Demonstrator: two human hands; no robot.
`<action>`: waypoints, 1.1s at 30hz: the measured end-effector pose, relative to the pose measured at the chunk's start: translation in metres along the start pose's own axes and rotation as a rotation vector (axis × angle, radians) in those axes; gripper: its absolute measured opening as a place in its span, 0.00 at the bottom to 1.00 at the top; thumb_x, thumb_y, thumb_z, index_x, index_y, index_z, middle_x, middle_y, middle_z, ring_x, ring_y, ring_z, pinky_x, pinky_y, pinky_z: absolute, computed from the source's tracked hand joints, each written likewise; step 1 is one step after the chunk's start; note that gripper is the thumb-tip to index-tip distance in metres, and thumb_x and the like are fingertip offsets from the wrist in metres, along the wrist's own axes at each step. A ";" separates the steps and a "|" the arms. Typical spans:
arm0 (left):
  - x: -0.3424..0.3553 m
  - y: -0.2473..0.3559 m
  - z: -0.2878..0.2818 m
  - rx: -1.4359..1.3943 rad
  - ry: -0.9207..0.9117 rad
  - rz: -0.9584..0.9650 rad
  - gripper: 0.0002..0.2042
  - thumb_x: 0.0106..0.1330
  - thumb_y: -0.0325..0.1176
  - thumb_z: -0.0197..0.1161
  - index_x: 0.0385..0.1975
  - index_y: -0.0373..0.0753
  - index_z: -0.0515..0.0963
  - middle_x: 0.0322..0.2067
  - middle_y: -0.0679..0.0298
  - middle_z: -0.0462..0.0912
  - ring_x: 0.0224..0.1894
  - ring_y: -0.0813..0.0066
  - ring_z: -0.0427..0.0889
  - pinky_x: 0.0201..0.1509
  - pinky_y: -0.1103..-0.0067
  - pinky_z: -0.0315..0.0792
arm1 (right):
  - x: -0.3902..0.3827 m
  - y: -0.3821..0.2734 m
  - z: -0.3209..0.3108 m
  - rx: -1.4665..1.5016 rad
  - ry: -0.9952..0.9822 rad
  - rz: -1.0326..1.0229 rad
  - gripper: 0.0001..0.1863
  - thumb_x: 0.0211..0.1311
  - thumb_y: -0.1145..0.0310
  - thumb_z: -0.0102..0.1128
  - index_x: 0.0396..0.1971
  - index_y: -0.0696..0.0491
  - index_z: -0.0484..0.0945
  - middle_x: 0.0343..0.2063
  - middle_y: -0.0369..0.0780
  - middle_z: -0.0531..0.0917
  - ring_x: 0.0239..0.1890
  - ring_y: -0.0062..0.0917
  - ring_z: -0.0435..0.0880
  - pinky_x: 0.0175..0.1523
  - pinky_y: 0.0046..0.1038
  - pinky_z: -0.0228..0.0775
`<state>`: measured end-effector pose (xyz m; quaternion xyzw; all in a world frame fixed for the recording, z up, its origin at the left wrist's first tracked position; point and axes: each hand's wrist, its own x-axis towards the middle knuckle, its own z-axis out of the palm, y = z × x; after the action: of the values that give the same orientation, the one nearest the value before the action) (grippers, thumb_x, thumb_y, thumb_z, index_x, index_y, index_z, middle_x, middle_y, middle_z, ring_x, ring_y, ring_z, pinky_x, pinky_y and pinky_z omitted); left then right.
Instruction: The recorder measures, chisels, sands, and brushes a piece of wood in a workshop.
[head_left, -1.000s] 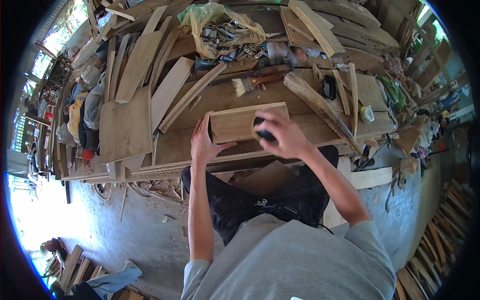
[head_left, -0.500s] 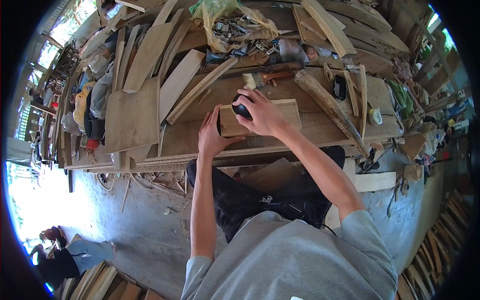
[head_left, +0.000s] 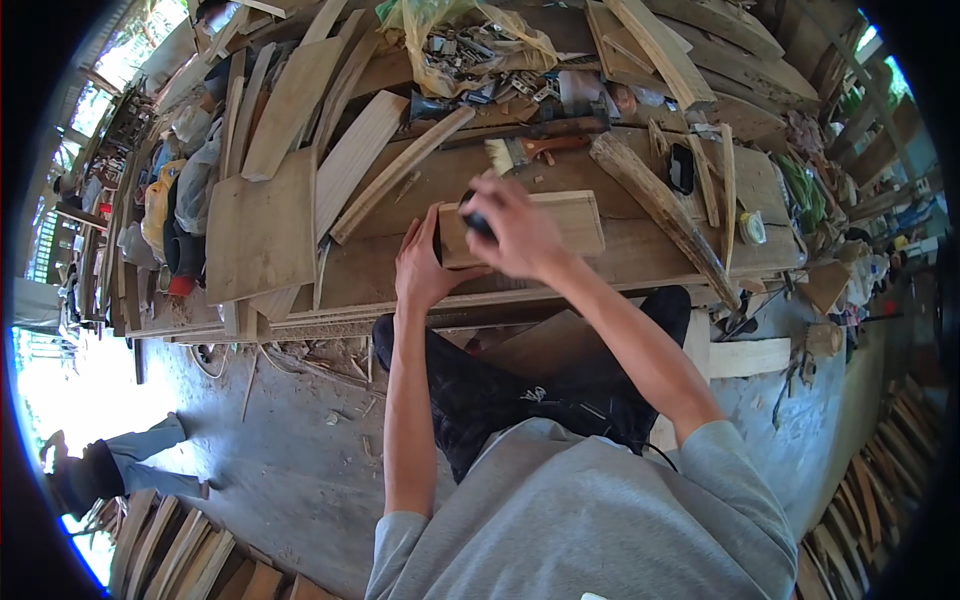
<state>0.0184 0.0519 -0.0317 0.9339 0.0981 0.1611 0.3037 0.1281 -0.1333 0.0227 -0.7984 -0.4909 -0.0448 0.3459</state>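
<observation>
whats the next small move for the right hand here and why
Probably slide the black rounded object rightward along the wooden piece: the right hand has it near the piece's left end, the left hand is against that end, and the top lies uncovered to the right.

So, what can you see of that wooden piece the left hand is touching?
The wooden piece is oblong and light brown, with paler strips along its far and right edges. It lies on the workbench, its long side running left to right. The left hand, fingers spread, braces its left end, thumb at the near side. The right hand, blurred, holds a black rounded tool over its left half; whether that touches the wood is unclear.
</observation>
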 end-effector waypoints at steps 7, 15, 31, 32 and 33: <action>0.000 0.009 -0.006 0.005 0.012 0.007 0.63 0.36 0.57 0.91 0.77 0.39 0.66 0.62 0.51 0.85 0.69 0.42 0.79 0.76 0.56 0.73 | -0.033 0.005 -0.019 -0.001 -0.093 -0.147 0.18 0.68 0.58 0.68 0.53 0.48 0.79 0.69 0.47 0.76 0.75 0.49 0.72 0.76 0.50 0.71; 0.000 0.015 -0.007 0.006 0.038 0.019 0.61 0.36 0.55 0.92 0.75 0.40 0.67 0.62 0.51 0.84 0.67 0.43 0.80 0.70 0.56 0.77 | -0.067 0.046 -0.050 -0.064 0.002 -0.044 0.19 0.65 0.60 0.69 0.53 0.49 0.80 0.68 0.46 0.78 0.76 0.49 0.72 0.76 0.46 0.70; -0.001 0.016 -0.008 -0.002 0.031 0.000 0.61 0.37 0.52 0.92 0.76 0.41 0.66 0.62 0.52 0.84 0.67 0.45 0.79 0.70 0.57 0.77 | -0.072 0.044 -0.073 -0.205 0.066 0.094 0.18 0.66 0.60 0.68 0.54 0.47 0.78 0.69 0.44 0.76 0.73 0.48 0.75 0.75 0.49 0.72; -0.001 0.016 -0.008 0.014 0.006 -0.031 0.61 0.37 0.52 0.92 0.76 0.40 0.66 0.62 0.52 0.84 0.67 0.45 0.79 0.70 0.57 0.77 | -0.069 0.042 -0.070 -0.138 -0.049 -0.045 0.19 0.66 0.60 0.68 0.54 0.47 0.78 0.68 0.44 0.77 0.73 0.49 0.75 0.75 0.49 0.71; 0.000 0.016 -0.008 0.015 0.031 0.003 0.61 0.37 0.52 0.92 0.76 0.40 0.66 0.62 0.52 0.84 0.67 0.45 0.79 0.70 0.57 0.77 | -0.066 0.040 -0.068 -0.083 -0.208 -0.202 0.20 0.66 0.60 0.69 0.55 0.47 0.77 0.68 0.45 0.77 0.73 0.50 0.75 0.75 0.49 0.71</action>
<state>0.0169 0.0433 -0.0161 0.9337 0.1026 0.1755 0.2949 0.1447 -0.2350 0.0269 -0.7588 -0.5996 -0.0166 0.2536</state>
